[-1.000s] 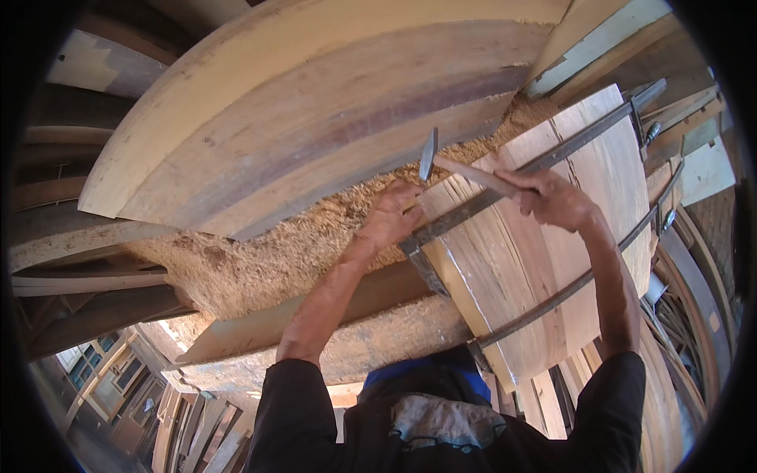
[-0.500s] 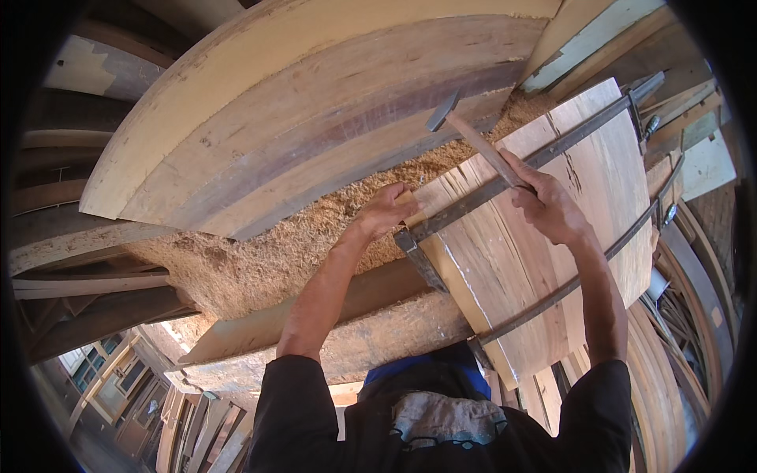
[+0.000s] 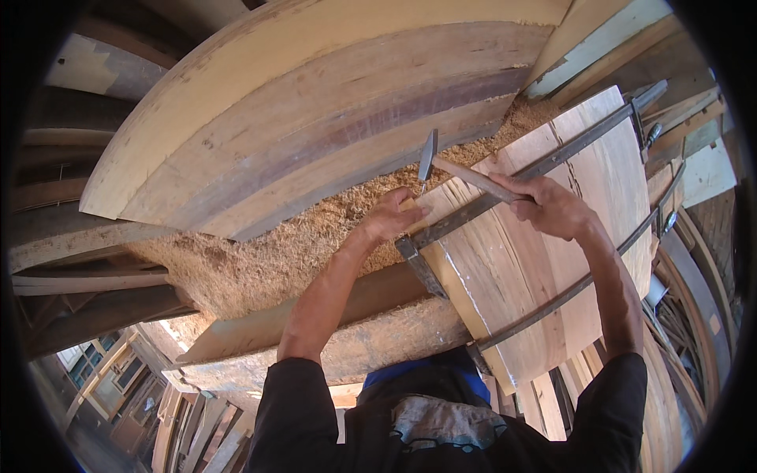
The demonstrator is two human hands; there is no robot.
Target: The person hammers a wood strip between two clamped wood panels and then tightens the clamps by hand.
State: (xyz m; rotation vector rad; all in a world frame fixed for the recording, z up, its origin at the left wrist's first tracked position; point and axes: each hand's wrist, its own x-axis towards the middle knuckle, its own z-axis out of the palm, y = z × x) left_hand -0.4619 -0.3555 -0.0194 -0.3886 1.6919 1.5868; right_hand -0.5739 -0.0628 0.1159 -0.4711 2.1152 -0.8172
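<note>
My right hand (image 3: 554, 207) is closed around the wooden handle of a hammer (image 3: 475, 176), whose dark metal head hangs over the far left corner of a wooden panel (image 3: 512, 260). Just below the head, a thin nail-like piece (image 3: 423, 188) stands upright near that corner. My left hand (image 3: 392, 215) grips the panel's corner, fingers over the yellowish end edge and close to the hammer head. Two dark bar clamps run across the panel: a far clamp (image 3: 564, 150) and a near clamp (image 3: 536, 315).
A large curved wooden piece (image 3: 331, 110) of laminated strips lies beyond my hands. Sawdust (image 3: 252, 264) covers the surface between it and the panel. A worn plank edge (image 3: 355, 347) runs in front of my body. Stacked boards (image 3: 694, 276) crowd the right side, with more timber at left.
The hammer head has swung down and left, now over the nail-like piece. My right hand has shifted slightly down and right, while my left hand keeps its grip on the corner.
</note>
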